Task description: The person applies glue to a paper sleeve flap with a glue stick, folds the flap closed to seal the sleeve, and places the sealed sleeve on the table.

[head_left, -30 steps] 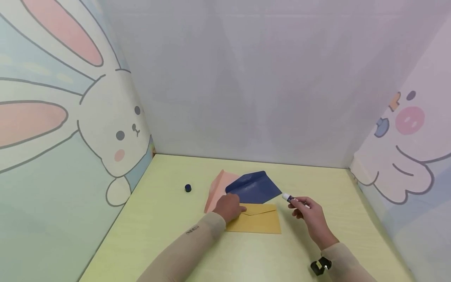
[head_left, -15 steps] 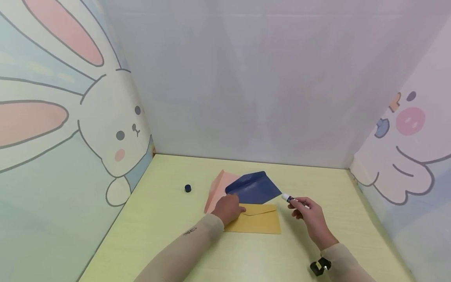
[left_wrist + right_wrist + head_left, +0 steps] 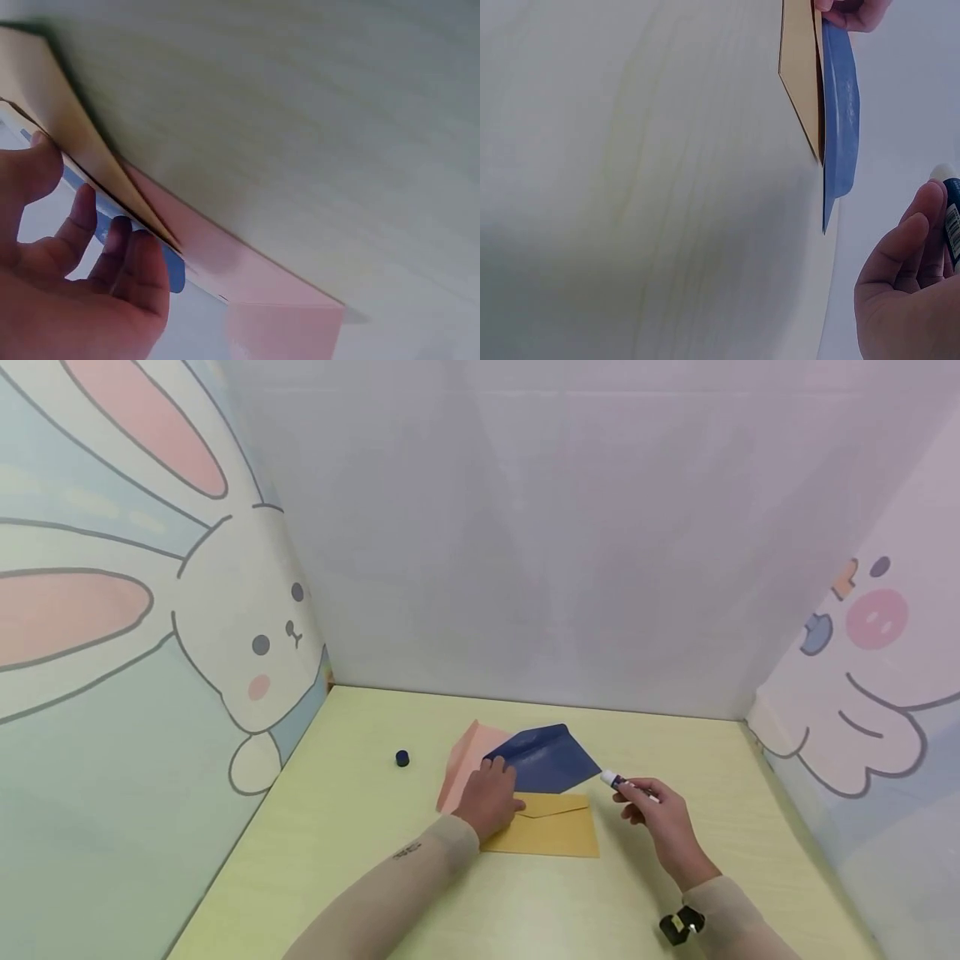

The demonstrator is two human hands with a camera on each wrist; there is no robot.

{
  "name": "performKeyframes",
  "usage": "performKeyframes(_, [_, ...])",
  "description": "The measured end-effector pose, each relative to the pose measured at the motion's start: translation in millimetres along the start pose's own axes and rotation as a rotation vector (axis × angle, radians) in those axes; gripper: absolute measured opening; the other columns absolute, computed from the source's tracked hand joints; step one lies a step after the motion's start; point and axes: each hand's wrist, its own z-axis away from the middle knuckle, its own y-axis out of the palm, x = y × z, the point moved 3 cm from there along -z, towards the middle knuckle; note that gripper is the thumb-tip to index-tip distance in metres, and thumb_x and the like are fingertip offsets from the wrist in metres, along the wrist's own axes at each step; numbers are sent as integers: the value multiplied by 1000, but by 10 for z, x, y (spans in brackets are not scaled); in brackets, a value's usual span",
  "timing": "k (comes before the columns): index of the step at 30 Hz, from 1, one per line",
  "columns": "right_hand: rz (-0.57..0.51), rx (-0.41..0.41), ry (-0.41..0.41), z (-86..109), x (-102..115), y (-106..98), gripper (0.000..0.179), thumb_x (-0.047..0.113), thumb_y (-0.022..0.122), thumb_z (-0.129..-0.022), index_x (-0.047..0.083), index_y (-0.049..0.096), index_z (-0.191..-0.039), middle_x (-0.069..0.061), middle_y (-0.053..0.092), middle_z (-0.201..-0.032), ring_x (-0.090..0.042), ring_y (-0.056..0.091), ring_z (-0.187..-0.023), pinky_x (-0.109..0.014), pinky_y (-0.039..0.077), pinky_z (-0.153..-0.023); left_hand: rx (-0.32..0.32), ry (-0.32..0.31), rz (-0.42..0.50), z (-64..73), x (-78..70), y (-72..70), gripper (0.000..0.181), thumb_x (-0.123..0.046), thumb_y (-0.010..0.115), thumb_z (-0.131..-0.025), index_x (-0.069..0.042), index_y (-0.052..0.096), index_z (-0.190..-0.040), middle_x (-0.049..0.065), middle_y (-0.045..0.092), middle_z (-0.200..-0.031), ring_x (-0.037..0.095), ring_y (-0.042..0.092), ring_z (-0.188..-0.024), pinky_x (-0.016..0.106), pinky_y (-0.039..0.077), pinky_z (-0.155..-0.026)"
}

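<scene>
A yellow envelope (image 3: 547, 837) lies in front, its flap side up, with a dark blue envelope (image 3: 551, 762) behind it and a pink envelope (image 3: 459, 764) at the back left. My left hand (image 3: 489, 800) rests at the yellow envelope's left end, its thumb on the flap area and its fingertips reaching to the blue envelope. In the left wrist view the fingers (image 3: 146, 277) are spread and slightly bent against the stacked edges. Right of the envelopes, my right hand (image 3: 660, 822) pinches an uncapped glue stick (image 3: 614, 781), white tip pointing left toward the blue envelope's corner.
A small dark blue cap (image 3: 402, 758) stands on the pale wooden table (image 3: 360, 827), left of the envelopes. A grey wall (image 3: 525, 568) closes off the back, and panels with cartoon animals stand at both sides.
The left hand's fingers have lifted and straightened forward onto the blue envelope, while its thumb stays by the yellow flap. The right hand with the glue stick has barely moved.
</scene>
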Motion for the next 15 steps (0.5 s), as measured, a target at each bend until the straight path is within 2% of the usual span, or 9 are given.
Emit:
performKeyframes(6, [-4, -3, -3, 15, 11, 12, 26, 25, 72, -120, 5, 73, -135, 14, 85, -98, -10, 74, -85, -27, 64, -85, 38, 24, 16, 50, -65, -48, 50, -51, 80, -113, -7, 75, -135, 5, 68, -122, 20, 57, -104, 36, 60, -89])
performKeyframes(8, [-6, -4, 1, 15, 11, 17, 25, 25, 72, -120, 5, 73, -135, 14, 86, -98, -11, 74, -85, -27, 64, -85, 46, 26, 22, 65, -75, -64, 51, -52, 80, -113, -7, 75, -137, 6, 69, -124, 21, 57, -106, 37, 60, -91])
performKeyframes(15, [-10, 9, -11, 29, 42, 45, 21, 24, 73, -120, 8, 74, -133, 16, 85, -97, -10, 74, -85, -27, 64, -87, 75, 33, 37, 133, -79, -93, 57, -58, 86, -105, -20, 74, -146, 7, 73, -141, 28, 66, -130, 47, 65, -106])
